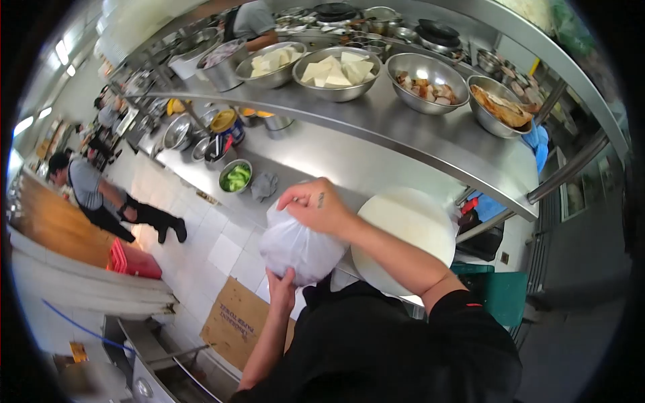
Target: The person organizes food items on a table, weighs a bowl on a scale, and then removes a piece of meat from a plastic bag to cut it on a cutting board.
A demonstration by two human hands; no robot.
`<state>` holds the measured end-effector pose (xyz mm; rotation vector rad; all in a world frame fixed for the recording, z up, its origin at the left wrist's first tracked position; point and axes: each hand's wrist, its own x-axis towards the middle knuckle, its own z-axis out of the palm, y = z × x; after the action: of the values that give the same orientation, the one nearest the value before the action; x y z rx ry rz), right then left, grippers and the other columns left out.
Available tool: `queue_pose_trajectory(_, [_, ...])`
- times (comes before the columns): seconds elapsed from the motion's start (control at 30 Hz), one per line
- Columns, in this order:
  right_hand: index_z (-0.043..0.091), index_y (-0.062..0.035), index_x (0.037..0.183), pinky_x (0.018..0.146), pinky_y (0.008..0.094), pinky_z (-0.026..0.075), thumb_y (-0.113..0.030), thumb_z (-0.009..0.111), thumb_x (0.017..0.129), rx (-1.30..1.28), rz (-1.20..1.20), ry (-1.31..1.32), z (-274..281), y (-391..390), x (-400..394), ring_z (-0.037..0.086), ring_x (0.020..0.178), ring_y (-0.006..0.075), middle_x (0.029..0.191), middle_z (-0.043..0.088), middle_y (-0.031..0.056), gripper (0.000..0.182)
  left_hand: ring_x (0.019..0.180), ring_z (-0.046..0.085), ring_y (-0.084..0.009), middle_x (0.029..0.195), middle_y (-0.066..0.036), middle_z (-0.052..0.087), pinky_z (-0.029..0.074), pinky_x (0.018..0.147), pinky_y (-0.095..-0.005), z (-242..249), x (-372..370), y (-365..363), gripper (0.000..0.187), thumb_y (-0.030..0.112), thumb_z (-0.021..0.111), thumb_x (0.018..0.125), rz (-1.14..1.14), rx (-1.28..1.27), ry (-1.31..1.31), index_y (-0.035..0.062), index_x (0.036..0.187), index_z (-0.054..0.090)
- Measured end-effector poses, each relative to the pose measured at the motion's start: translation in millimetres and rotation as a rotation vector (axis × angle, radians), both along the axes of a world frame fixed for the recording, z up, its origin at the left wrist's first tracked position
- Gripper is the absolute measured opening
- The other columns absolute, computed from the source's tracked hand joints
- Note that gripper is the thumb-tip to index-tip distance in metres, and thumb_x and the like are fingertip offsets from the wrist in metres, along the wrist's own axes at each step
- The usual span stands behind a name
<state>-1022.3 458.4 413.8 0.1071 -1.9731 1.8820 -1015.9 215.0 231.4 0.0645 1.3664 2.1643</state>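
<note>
Right grip (313, 204) pinches the rounded white plastic bag (304, 250) at its top, left grip (281, 287) its near side, seemingly gathering, next needing steady support.

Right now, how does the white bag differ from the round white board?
The white bag is bulging and creased; the round white board looks smooth and flat-topped.
The bag is held, with the right hand at its top and the left hand at its lower end; the board is in neither hand.
The bag looks smaller in this view than the board, which the right forearm partly hides.
Both are whitish.
</note>
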Motion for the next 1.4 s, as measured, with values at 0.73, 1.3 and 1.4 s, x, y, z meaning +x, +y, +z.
queue_pose_trajectory(0.73, [0.068,-0.0036,0.115,0.097,0.0471,0.051,-0.012,0.076,0.08,0.649,-1.098,-0.797,-145,209,110,0.063,0.11,0.0403,0.112,0.068,0.0225,0.036,0.123,0.058,-0.0234,0.128,-0.006,0.063,0.047,0.097,-0.0503,-72,-144,455,0.063,0.05,0.072,0.093,-1.043,-0.293,0.446,0.0162,0.141,0.049])
queue_pose_trajectory(1.3, [0.073,-0.008,0.116,0.113,0.0505,0.039,-0.028,0.077,0.084,0.821,-0.992,-0.9,-159,140,104,0.04,0.145,0.038,0.151,0.048,0.0224,0.037,0.119,0.062,-0.0238,0.13,-0.01,0.066,0.053,0.089,-0.0405,-104,-100,522,0.062,0.048,0.072,0.092,-0.9,-0.338,0.604,0.0096,0.139,0.061])
queue_pose_trajectory(1.4, [0.074,-0.0105,0.115,0.113,0.0511,0.039,-0.027,0.077,0.084,0.781,-1.039,-0.826,-174,155,123,0.04,0.145,0.0339,0.15,0.051,0.0179,0.035,0.119,0.062,-0.024,0.132,-0.011,0.064,0.053,0.09,-0.04,-101,-89,531,0.066,0.05,0.071,0.092,-0.88,-0.322,0.812,0.0093,0.142,0.059])
